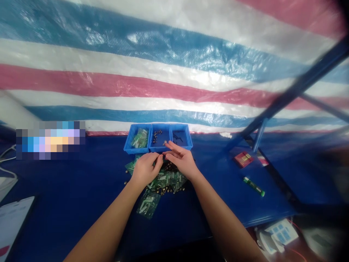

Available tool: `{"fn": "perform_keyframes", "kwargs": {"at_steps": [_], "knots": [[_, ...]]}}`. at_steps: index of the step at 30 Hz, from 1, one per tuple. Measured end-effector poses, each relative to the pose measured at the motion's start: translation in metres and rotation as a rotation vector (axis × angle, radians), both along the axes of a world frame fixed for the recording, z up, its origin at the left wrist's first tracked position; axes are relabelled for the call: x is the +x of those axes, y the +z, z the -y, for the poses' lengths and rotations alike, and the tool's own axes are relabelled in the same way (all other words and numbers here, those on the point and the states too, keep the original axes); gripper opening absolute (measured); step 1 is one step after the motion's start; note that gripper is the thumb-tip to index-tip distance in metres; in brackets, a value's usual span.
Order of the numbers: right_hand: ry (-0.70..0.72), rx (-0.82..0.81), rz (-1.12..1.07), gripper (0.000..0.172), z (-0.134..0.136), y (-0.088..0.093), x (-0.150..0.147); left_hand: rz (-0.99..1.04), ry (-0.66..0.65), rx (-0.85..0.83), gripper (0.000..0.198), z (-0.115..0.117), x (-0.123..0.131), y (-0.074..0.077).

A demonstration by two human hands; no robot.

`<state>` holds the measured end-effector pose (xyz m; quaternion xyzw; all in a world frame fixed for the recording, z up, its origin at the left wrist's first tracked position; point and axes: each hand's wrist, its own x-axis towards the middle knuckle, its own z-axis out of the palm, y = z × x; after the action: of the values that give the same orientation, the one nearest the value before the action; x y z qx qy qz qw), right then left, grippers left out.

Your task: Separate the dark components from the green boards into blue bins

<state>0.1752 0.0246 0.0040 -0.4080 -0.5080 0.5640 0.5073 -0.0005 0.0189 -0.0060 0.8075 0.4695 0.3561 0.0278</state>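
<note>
My left hand is over a pile of small parts, its fingers curled and the thumb pressed in; what they pinch, if anything, is hidden. Close against it, my right hand has its fingers stretched toward the middle blue bin. A small brass-coloured piece shows at its fingertips; whether they touch it I cannot tell. Below both hands lie green-tinted plastic bags of metal parts mixed with loose brass-coloured pieces. One bag lies nearest to me.
The left bin holds similar bags, and the right bin dark thin pieces. On the right are a red box and a green tube. A striped sheet hangs behind the blue table; a metal frame slants across the right.
</note>
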Motion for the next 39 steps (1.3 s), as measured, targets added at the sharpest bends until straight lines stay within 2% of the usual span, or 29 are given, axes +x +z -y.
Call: {"fn": "perform_keyframes", "kwargs": {"at_steps": [2, 3, 6, 9, 11, 14, 18, 24, 26, 30, 36, 39], "knots": [[0.014, 0.063, 0.043, 0.056, 0.001, 0.000, 0.002, 0.012, 0.008, 0.004, 0.031, 0.000, 0.000, 0.001], [-0.016, 0.090, 0.107, 0.051, 0.000, -0.002, 0.004, 0.014, 0.010, 0.001, 0.030, 0.000, 0.000, 0.001], [-0.207, 0.178, 0.396, 0.024, -0.003, -0.004, 0.019, 0.019, 0.000, -0.013, 0.030, 0.000, -0.001, 0.000], [-0.383, 0.198, 0.676, 0.019, -0.008, 0.000, 0.041, 0.028, -0.018, -0.033, 0.031, 0.000, -0.001, -0.001], [-0.479, 0.140, 0.814, 0.019, -0.010, 0.005, 0.058, 0.034, -0.024, -0.040, 0.032, 0.000, -0.001, 0.000], [-0.346, 0.035, 0.964, 0.015, -0.012, 0.009, 0.084, 0.035, -0.022, -0.044, 0.032, 0.001, -0.001, 0.001], [-0.193, -0.052, 1.053, 0.012, -0.013, 0.007, 0.107, 0.037, -0.025, -0.049, 0.031, 0.001, 0.000, 0.001], [-0.268, -0.071, 1.124, 0.018, -0.018, -0.001, 0.114, 0.055, -0.048, -0.038, 0.030, 0.000, -0.001, 0.001], [-0.236, -0.100, 1.119, 0.019, -0.019, -0.003, 0.113, 0.057, -0.051, -0.036, 0.030, 0.000, -0.001, 0.002], [-0.184, -0.140, 1.129, 0.008, -0.021, -0.007, 0.111, 0.061, -0.055, -0.024, 0.030, 0.000, 0.000, 0.002], [-0.185, -0.104, 1.115, 0.013, -0.020, -0.009, 0.110, 0.066, -0.048, -0.010, 0.030, 0.000, 0.000, 0.002], [-0.124, -0.071, 1.079, 0.015, -0.018, -0.004, 0.109, 0.061, -0.041, -0.001, 0.030, 0.000, 0.000, 0.002]]}}
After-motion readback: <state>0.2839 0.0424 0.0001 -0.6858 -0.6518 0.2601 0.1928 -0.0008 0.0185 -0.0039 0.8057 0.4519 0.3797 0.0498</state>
